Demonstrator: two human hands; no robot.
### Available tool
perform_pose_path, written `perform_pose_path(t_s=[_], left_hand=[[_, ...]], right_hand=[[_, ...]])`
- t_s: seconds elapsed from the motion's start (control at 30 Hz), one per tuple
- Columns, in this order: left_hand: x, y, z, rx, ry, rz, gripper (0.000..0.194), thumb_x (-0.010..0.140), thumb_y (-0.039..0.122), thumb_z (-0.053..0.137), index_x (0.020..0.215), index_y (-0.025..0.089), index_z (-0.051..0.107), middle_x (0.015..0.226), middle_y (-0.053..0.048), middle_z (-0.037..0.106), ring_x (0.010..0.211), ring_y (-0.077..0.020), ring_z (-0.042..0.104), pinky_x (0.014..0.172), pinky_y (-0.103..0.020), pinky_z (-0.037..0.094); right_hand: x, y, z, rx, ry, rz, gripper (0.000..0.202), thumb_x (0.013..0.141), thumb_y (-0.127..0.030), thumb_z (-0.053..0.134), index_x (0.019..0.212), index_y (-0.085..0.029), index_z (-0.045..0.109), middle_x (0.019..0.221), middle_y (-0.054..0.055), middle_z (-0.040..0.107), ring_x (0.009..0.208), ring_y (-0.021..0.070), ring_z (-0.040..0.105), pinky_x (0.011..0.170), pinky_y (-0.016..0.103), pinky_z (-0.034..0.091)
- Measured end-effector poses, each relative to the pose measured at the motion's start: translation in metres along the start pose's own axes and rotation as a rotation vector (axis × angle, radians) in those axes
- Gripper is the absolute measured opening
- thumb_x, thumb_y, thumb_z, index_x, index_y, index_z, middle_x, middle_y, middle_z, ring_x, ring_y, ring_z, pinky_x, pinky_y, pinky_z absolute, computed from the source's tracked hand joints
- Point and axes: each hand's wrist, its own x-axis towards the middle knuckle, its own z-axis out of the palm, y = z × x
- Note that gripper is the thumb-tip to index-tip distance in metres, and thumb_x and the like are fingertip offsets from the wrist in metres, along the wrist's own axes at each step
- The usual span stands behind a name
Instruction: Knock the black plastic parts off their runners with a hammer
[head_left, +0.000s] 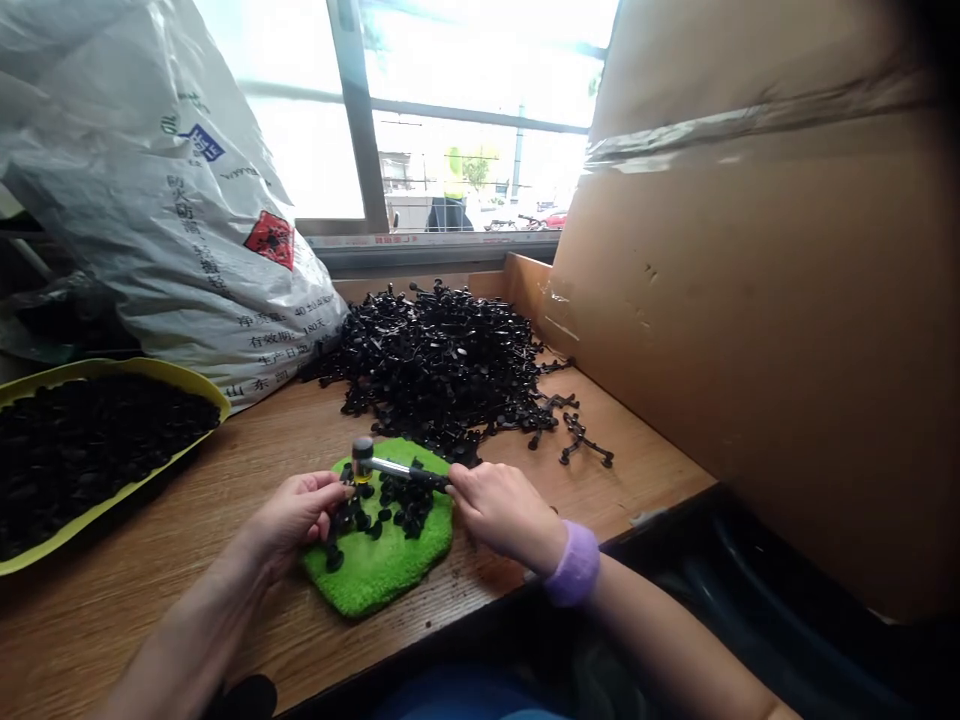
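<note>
My right hand (510, 508), with a purple band (576, 565) at the wrist, is closed round the dark grip of a small hammer (397, 468). Its cylindrical head, black on top and yellow at the bottom, is over the left part of a fuzzy green mat (367, 585). Beside the head, my left hand (296, 510) pinches a small black plastic part (347, 478), mostly hidden by the fingers. Whether the hammer touches this part I cannot tell. Several black disc-headed pieces (409, 500) lie scattered on the mat between both hands.
A large heap of black moulded parts (442, 350) stands behind the mat, with a loose branched piece (589, 440) to its right. At left is a yellow-rimmed tray (217, 395) full of black pieces. A white sack (150, 250) and a tall cardboard sheet (750, 320) flank the wooden table (247, 450).
</note>
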Motion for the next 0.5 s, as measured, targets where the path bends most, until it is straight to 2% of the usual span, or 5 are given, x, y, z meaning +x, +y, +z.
perform_pose_path(t_s=[0.1, 0.27, 0.37, 0.43, 0.5], left_hand=[[-0.001, 0.0, 0.001, 0.013, 0.009, 0.024, 0.026, 0.055, 0.029, 0.072, 0.065, 0.012, 0.055, 0.048, 0.006, 0.048, 0.032, -0.0005, 0.036, 0.033, -0.011, 0.022], [-0.004, -0.001, 0.005, 0.037, 0.007, 0.052, 0.024, 0.059, 0.026, 0.069, 0.057, 0.012, 0.05, 0.044, 0.006, 0.046, 0.03, -0.0015, 0.036, 0.031, -0.012, 0.019], [-0.003, -0.003, 0.0, -0.006, 0.004, 0.072, 0.023, 0.063, 0.023, 0.068, 0.057, 0.012, 0.05, 0.045, 0.006, 0.046, 0.03, -0.0014, 0.036, 0.03, -0.012, 0.018], [-0.004, -0.005, -0.007, -0.106, -0.061, 0.066, 0.018, 0.065, 0.02, 0.069, 0.062, 0.01, 0.054, 0.049, 0.004, 0.05, 0.032, -0.0015, 0.039, 0.03, -0.012, 0.02], [-0.006, -0.008, -0.015, -0.274, -0.155, 0.058, 0.013, 0.067, 0.015, 0.069, 0.072, 0.008, 0.06, 0.059, -0.001, 0.057, 0.039, -0.0025, 0.046, 0.032, -0.011, 0.025]], right_hand=[[0.0, -0.001, 0.001, 0.063, 0.01, 0.015, 0.023, 0.093, -0.031, 0.033, 0.082, -0.022, 0.051, 0.067, 0.001, 0.058, 0.058, 0.016, 0.051, 0.052, 0.027, 0.023], [0.001, 0.006, 0.006, 0.266, 0.008, 0.021, 0.021, 0.088, -0.029, 0.042, 0.07, -0.021, 0.048, 0.06, 0.0, 0.049, 0.054, 0.0155, 0.046, 0.052, 0.027, 0.023], [-0.005, 0.016, 0.004, 0.47, -0.002, 0.022, 0.028, 0.093, -0.035, 0.032, 0.074, -0.021, 0.047, 0.061, -0.001, 0.047, 0.053, 0.0143, 0.045, 0.05, 0.026, 0.029], [-0.016, 0.024, 0.004, 0.612, -0.048, 0.023, 0.035, 0.094, -0.04, 0.022, 0.078, -0.021, 0.047, 0.057, -0.003, 0.043, 0.047, 0.0127, 0.042, 0.044, 0.024, 0.03], [-0.031, 0.035, 0.006, 0.717, -0.083, 0.04, 0.04, 0.094, -0.043, 0.018, 0.073, -0.021, 0.043, 0.054, -0.004, 0.038, 0.041, 0.0115, 0.037, 0.038, 0.024, 0.028]])
